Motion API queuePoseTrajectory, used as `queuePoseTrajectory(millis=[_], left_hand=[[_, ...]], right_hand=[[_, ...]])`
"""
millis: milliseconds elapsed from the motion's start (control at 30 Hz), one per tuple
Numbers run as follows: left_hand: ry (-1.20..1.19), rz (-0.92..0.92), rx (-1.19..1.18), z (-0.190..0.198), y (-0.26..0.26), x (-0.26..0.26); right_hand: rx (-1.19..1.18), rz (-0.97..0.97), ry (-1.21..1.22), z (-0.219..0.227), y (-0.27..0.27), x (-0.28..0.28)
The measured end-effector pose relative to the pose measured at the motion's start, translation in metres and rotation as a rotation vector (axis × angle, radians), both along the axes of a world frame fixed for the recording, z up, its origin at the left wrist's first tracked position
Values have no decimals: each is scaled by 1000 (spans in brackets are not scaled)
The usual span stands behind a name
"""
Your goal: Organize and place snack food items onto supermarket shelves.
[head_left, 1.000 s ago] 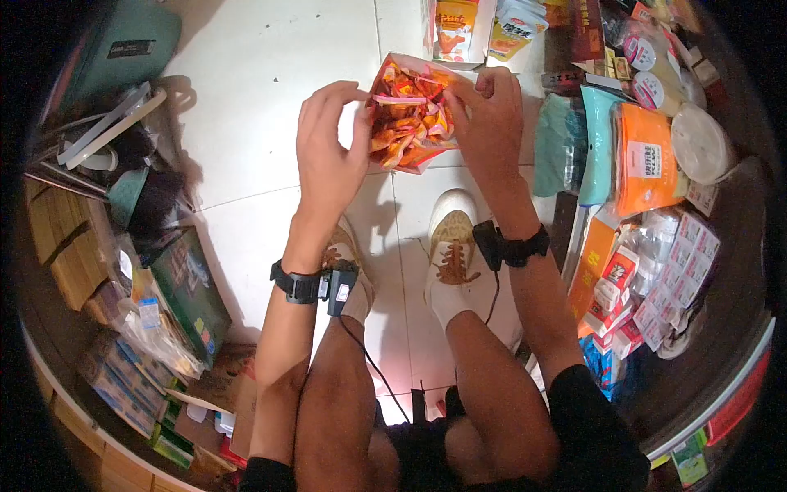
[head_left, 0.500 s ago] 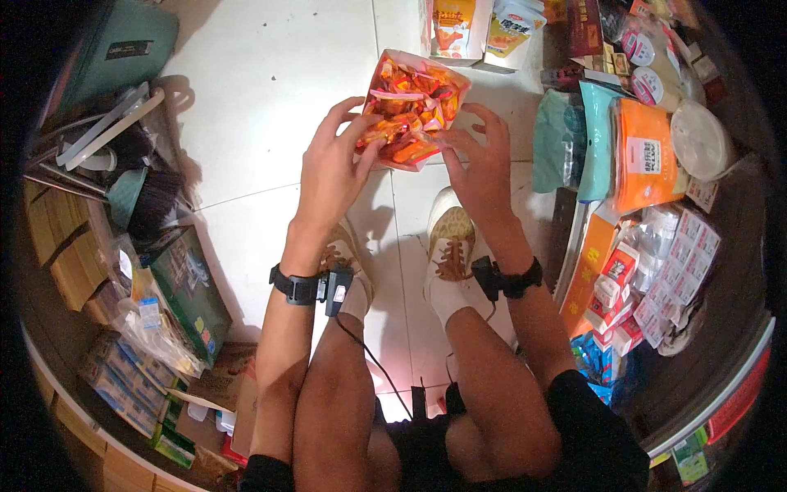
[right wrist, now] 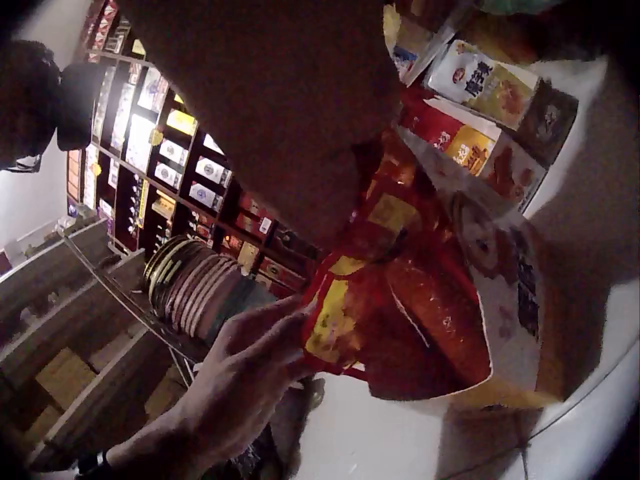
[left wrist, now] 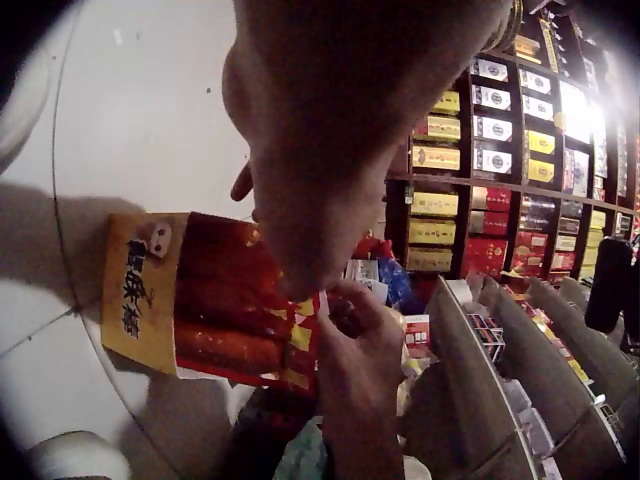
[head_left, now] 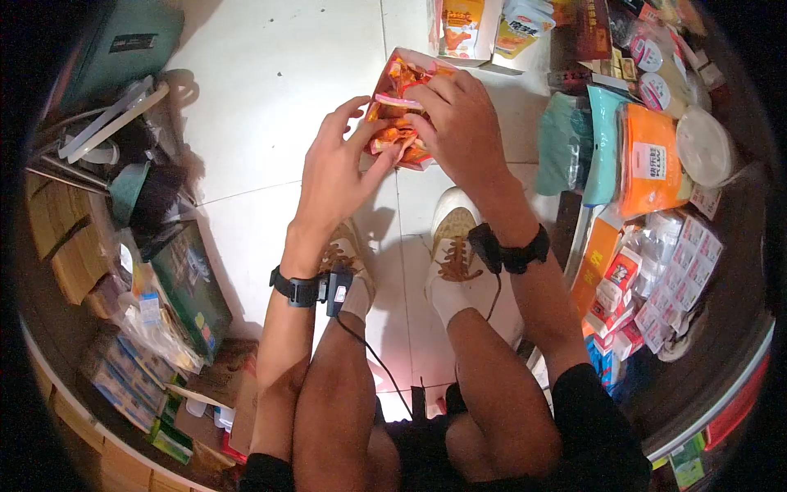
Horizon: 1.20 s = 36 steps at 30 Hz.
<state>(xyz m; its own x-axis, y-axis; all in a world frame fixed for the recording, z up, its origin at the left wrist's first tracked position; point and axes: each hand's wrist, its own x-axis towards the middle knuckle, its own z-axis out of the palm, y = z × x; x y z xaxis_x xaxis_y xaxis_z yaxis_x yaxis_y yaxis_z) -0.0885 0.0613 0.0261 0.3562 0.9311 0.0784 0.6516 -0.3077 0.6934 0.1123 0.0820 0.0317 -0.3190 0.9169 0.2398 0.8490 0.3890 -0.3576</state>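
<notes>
On the white floor (head_left: pixel 270 98), both hands dig into the snack box (head_left: pixel 392 70): right hand (head_left: pixel 459 123) grasping packets (head_left: pixel 387 131), left hand (head_left: pixel 332 172) steadying with relaxed fingers, lifting them out likely next.

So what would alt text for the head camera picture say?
Seen from above, a crouching person's right hand reaches into an open box full of orange snack packets on a white tiled floor, while the left hand touches its near edge. Packaged goods lie at right.
</notes>
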Motion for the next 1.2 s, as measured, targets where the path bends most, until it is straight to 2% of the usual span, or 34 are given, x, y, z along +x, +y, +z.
queuePoseTrajectory(millis=[133,200,233,300,333,400,433,500,633,700,833,933,1000,1033,1100,1133,1200], left_hand=[[41,-17,-3,-12,-2,-1],[31,8,7,-15,-3,-2],[31,12,6,-15,-2,-3],[23,6,35,-14,-1,-5],[24,7,34,-12,0,-6],[35,-34,82,-9,5,-11],[34,-35,81,-9,6,-12],[-2,-28,72,-9,8,-13],[-13,-52,68,-6,14,-12],[87,-94,51,-5,17,-11],[80,-94,25,-2,17,-2],[89,-66,109,8,23,5],[-34,58,40,17,27,17],[-35,58,41,17,27,20],[25,1,106,17,28,25],[-2,8,35,15,27,26],[16,14,39,12,23,24]], right_hand=[[37,43,15,-3,3,-3],[-2,-122,174,-2,0,-6],[-3,-118,173,-1,-2,-8],[-68,-218,341,1,-8,-12],[-70,-217,341,0,-8,-10],[-188,-76,6,-6,-8,-2],[-189,-78,6,-3,-10,-3],[-117,-226,327,6,-15,-3],[-128,-257,298,9,-21,19],[-81,-154,167,12,-23,26],[-112,-156,200,11,-27,21],[-145,-202,194,15,-28,16],[-194,-166,190,9,-31,18],[-193,-166,190,10,-30,19],[-309,-110,5,10,-28,20],[-307,-110,9,10,-23,19],[-108,118,-47,12,-11,18]])
